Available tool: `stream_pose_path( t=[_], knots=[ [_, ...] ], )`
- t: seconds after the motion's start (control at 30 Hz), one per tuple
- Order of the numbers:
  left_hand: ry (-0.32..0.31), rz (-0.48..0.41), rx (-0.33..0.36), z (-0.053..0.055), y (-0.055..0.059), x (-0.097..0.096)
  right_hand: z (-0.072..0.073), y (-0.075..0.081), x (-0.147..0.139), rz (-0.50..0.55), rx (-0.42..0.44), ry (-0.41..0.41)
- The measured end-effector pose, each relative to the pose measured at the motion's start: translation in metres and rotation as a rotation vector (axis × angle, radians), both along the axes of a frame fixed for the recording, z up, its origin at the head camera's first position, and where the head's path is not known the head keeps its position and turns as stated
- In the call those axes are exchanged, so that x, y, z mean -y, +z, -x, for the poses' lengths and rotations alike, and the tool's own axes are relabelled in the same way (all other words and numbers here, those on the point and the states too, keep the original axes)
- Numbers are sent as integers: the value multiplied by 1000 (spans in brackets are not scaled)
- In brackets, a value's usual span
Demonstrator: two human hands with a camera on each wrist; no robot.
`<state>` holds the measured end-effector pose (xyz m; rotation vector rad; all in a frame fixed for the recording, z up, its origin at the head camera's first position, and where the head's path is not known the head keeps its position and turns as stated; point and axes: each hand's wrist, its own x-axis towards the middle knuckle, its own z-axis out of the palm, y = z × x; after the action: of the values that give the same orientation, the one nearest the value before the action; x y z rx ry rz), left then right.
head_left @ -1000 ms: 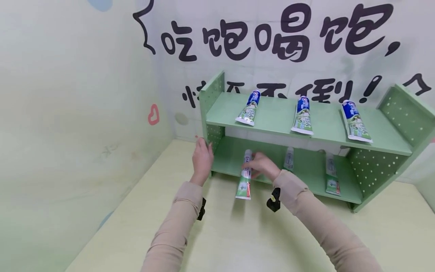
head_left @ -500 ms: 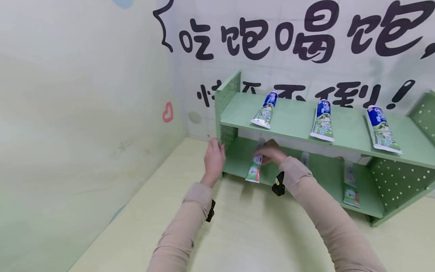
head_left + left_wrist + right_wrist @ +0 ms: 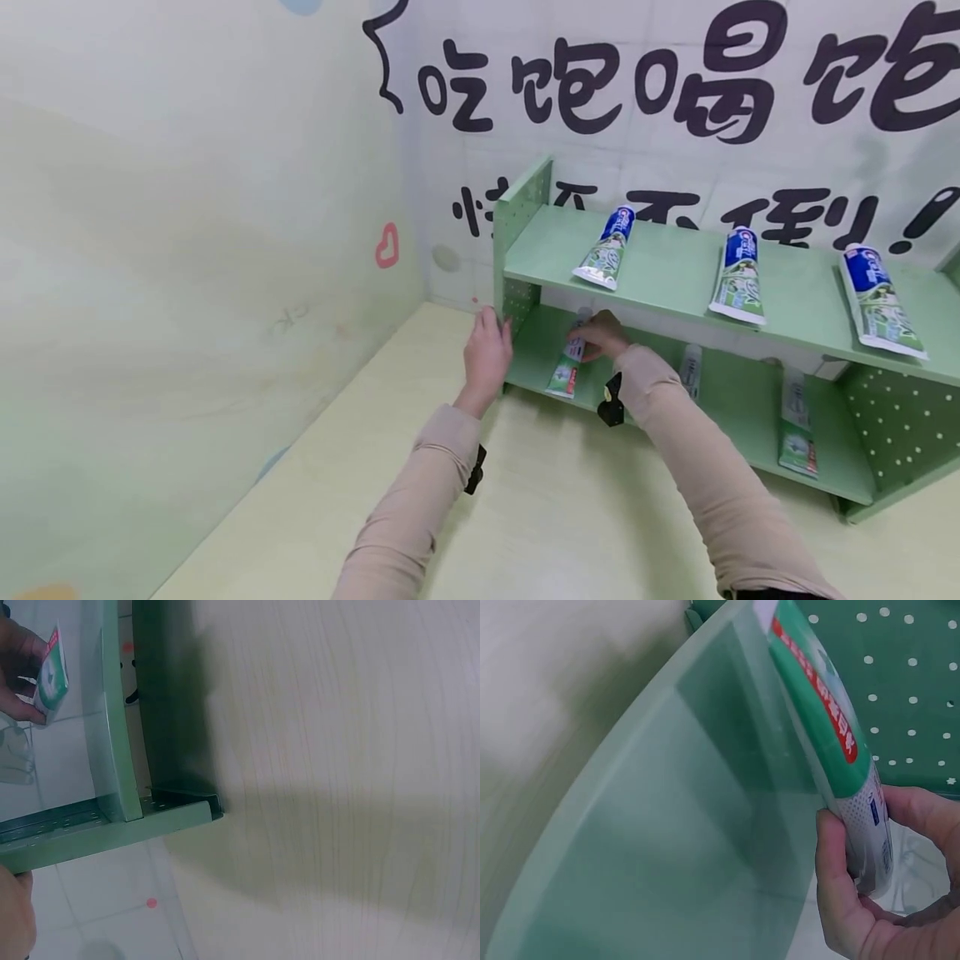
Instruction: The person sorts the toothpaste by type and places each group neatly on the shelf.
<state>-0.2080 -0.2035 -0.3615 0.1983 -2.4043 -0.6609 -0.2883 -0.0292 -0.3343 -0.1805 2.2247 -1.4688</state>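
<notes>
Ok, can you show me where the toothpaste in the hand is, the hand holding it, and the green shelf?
toothpaste tube (image 3: 832, 727): right wrist view, on its green printed body.
right hand (image 3: 602, 335): head view, on the back of the hand.
green shelf (image 3: 667, 271): head view, on a bare part of the top board.

The right hand (image 3: 600, 337) is gripping a toothpaste tube (image 3: 567, 371) lying on the lower board of the green shelf (image 3: 675, 287). The left hand (image 3: 487, 358) is resting against the shelf's perforated left side panel (image 3: 520, 250). Three blue-capped tubes (image 3: 738, 275) are lying on the upper board.
</notes>
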Motion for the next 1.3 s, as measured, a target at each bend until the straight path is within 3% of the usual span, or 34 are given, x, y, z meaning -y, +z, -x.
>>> stream_pose_path(
  t=[0.17,0.3,0.37,0.4,0.47,0.53,0.6,0.63,0.67,0.8,0.9,0.93,1.03,1.13,1.3],
  knots=[
    [8,-10,18,-1,1,0,12,-11,3,-2,21,6],
    [6,-9,29,-1,2,-1,59,-61,0,85,32,37],
    [5,-15,31,-1,1,-3,93,-99,-2,93,43,18],
    [5,-20,34,-2,1,-3,93,-100,-2,83,46,5],
    [3,-29,42,-2,1,-5,110,-120,0,31,85,-69],
    [2,-32,46,-2,0,-5,137,-153,-1,38,84,-94],
    [2,-25,42,-2,-1,-5,151,-171,-2,37,78,-112],
    [2,-21,35,-2,-1,-5,169,-192,-3,45,70,-119],
    [5,-13,25,-1,-2,-5,172,-196,-4,50,51,-102],
    [14,1,0,1,0,-1,118,-135,-2,85,4,-47],
    [4,-10,15,0,0,-6,51,-65,-12,21,-14,-10],
    [-1,-17,19,1,0,-7,45,-57,-15,-14,-27,-11],
    [-10,-33,27,2,1,-7,2,-12,-20,-135,-56,6],
    [-16,-51,28,4,3,-5,-15,5,-26,-171,-55,17],
    [-27,-129,53,7,4,-3,-33,16,-42,-186,-20,37]
  ],
)
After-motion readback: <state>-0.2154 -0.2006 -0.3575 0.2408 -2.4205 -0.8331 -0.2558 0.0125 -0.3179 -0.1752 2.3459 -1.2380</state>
